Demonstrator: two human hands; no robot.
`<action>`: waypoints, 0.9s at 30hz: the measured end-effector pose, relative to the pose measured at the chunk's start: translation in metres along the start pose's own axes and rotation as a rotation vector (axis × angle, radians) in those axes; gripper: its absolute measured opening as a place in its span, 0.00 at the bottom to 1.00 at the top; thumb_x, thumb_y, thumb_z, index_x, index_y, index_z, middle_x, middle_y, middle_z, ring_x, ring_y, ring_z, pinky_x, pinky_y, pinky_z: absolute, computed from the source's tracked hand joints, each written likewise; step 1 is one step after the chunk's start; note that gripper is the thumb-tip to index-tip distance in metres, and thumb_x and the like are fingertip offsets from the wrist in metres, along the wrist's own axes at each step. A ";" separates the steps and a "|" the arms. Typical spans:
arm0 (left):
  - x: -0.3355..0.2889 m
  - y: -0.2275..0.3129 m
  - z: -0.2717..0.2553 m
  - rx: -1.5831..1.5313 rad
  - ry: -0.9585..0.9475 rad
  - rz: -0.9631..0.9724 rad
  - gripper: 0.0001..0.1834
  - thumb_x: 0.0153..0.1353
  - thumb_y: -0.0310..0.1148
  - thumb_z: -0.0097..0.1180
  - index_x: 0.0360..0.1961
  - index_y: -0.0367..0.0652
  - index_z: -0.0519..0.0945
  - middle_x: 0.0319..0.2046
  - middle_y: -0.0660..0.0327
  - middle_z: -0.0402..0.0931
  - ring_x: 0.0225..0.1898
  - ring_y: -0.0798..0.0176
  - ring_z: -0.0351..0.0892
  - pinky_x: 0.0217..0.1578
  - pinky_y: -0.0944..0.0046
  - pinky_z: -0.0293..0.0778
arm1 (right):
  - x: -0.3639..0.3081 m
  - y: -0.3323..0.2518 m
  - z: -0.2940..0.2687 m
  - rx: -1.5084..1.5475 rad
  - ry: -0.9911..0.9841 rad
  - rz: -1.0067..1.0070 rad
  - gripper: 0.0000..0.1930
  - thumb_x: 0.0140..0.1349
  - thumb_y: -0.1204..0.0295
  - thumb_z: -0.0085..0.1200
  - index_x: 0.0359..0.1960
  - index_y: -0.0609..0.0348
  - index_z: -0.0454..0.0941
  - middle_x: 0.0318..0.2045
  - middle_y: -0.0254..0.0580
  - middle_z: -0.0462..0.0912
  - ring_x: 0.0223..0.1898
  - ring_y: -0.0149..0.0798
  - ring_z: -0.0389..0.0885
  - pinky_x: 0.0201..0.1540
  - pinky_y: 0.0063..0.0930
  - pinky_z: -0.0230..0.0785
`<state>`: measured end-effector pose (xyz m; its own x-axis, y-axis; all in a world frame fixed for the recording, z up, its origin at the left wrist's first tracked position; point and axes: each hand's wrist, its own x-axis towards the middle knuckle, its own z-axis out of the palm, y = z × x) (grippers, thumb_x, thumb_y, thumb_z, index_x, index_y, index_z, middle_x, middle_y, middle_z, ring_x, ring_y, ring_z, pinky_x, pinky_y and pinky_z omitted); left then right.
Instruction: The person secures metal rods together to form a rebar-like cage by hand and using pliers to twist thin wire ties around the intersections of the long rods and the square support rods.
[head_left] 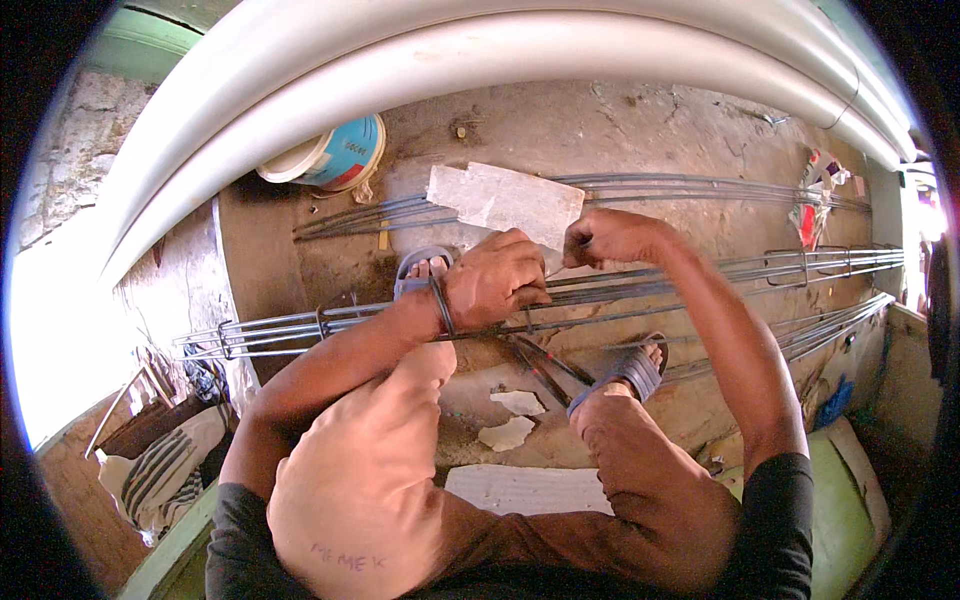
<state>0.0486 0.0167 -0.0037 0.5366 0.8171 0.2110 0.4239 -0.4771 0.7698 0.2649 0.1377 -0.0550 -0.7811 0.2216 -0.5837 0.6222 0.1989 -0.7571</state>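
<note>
A bundle of long thin steel rods [640, 289] runs across in front of me, with bent square stirrups [803, 268] around it toward the right. My left hand [497, 280] is closed over the rods with its fingers curled down; what lies inside its grip is hidden. Just beyond the rods, my right hand [612, 240] is closed in a pinch. A short thin wire [556, 270] seems to run from its fingertips toward the left hand. Below the rods, between my feet, two dark handles [545, 368], like those of pincers, spread apart.
A pale broken board [505, 200] lies over more rods [660, 183] on the floor. Large white pipes [500, 60] arch across the far side. A blue and white bucket [350, 153] lies tipped there. Pale flat scraps [507, 434] and striped cloth [165, 470] are nearer.
</note>
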 end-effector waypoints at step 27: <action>-0.013 0.012 -0.019 -0.426 0.288 -0.890 0.17 0.65 0.41 0.52 0.34 0.34 0.73 0.28 0.54 0.81 0.31 0.65 0.81 0.34 0.64 0.76 | 0.011 -0.061 0.017 -0.059 -0.089 -0.076 0.12 0.57 0.70 0.50 0.39 0.63 0.78 0.32 0.47 0.82 0.32 0.40 0.78 0.39 0.35 0.69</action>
<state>0.0327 0.0070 0.0142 -0.0648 0.8919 -0.4475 0.2587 0.4482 0.8557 0.2179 0.1119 -0.0202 -0.8262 0.1186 -0.5508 0.5607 0.2681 -0.7834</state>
